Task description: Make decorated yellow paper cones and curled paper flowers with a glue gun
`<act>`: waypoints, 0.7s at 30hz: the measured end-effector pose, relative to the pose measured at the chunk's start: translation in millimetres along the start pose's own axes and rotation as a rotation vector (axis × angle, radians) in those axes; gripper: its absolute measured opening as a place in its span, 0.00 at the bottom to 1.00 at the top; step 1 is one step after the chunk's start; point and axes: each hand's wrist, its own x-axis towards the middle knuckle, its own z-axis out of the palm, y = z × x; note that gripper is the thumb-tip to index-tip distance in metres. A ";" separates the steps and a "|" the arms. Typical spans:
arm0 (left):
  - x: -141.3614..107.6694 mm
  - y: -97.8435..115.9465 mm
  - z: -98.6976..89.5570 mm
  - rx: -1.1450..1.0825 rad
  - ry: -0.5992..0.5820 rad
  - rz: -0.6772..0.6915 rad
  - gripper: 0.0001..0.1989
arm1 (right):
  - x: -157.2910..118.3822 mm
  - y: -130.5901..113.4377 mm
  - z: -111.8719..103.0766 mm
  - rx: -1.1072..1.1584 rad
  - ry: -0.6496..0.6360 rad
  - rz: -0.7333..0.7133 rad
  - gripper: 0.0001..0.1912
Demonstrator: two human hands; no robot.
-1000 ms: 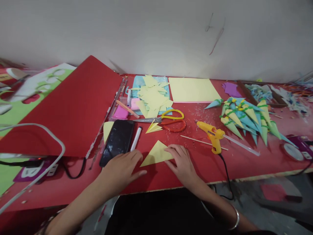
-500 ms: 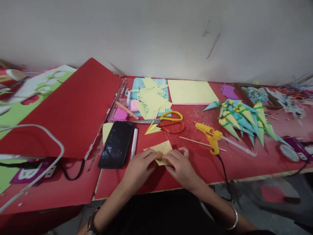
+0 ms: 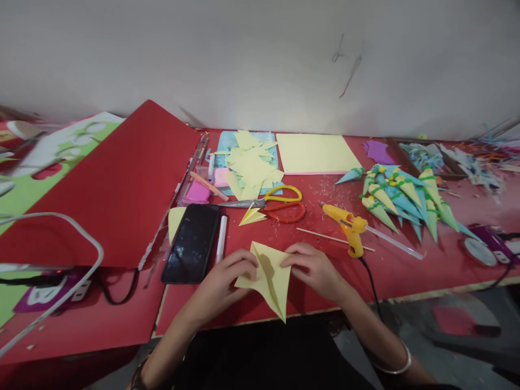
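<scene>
A creased sheet of pale yellow paper (image 3: 268,273) is held up near the table's front edge, with a fold running down its middle to a point. My left hand (image 3: 229,279) pinches its left side. The right side is gripped between thumb and fingers of my right hand (image 3: 311,268). Just beyond lies a small folded yellow paper piece (image 3: 252,216), beside scissors (image 3: 284,200) with one yellow and one red handle. A white marker (image 3: 221,238) and a black phone (image 3: 192,244) lie left of my left hand.
A yellow glue gun (image 3: 350,227) and a thin wooden stick (image 3: 317,234) lie to the right. Behind them are piled blue and yellow paper cones (image 3: 400,195). Yellow paper scraps (image 3: 252,168) and a yellow sheet (image 3: 319,153) lie at the back. A large red board (image 3: 117,189) covers the left.
The yellow paper has been opened out from a flatter fold and lifted toward me. My hands have moved apart to its two sides.
</scene>
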 end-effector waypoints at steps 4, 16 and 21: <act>-4.2 -7.1 -8.8 0.077 0.069 0.017 0.09 | 1.0 0.8 0.5 0.151 0.093 0.051 0.09; 3.7 -8.6 7.7 -0.219 0.543 -0.325 0.10 | 11.7 -8.7 7.8 0.374 0.385 0.303 0.05; 19.4 4.9 14.4 -0.418 0.603 -0.449 0.27 | 26.0 -19.5 18.2 0.555 0.508 0.447 0.07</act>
